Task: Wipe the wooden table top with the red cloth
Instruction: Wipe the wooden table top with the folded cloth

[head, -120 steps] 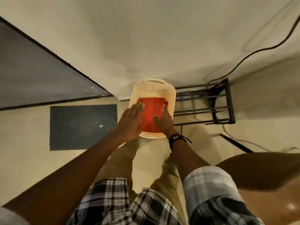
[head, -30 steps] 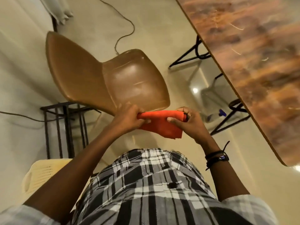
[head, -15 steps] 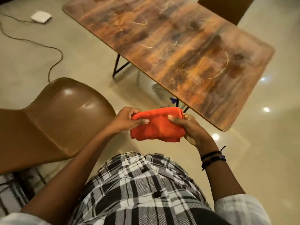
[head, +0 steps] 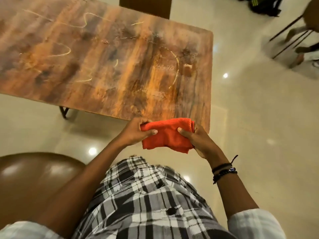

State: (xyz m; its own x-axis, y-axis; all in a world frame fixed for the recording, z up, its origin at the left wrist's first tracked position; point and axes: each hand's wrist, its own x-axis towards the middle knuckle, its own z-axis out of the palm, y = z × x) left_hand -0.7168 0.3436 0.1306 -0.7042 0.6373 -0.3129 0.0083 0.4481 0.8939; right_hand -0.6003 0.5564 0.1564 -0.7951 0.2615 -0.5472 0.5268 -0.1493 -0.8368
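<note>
Since no wiping is begun yet, the person is holding the folded red cloth [head: 165, 133] in the air in front of the body, by the near corner of the wooden table top [head: 103, 57]. The left hand [head: 133, 133] is pinching its left edge and the right hand [head: 195, 140] is gripping its right edge, thumbs on top, probably shaping a flat pad for the streaked wood

Scratched wooden table top [head: 107, 66]; soft red cloth [head: 166, 135].
</note>
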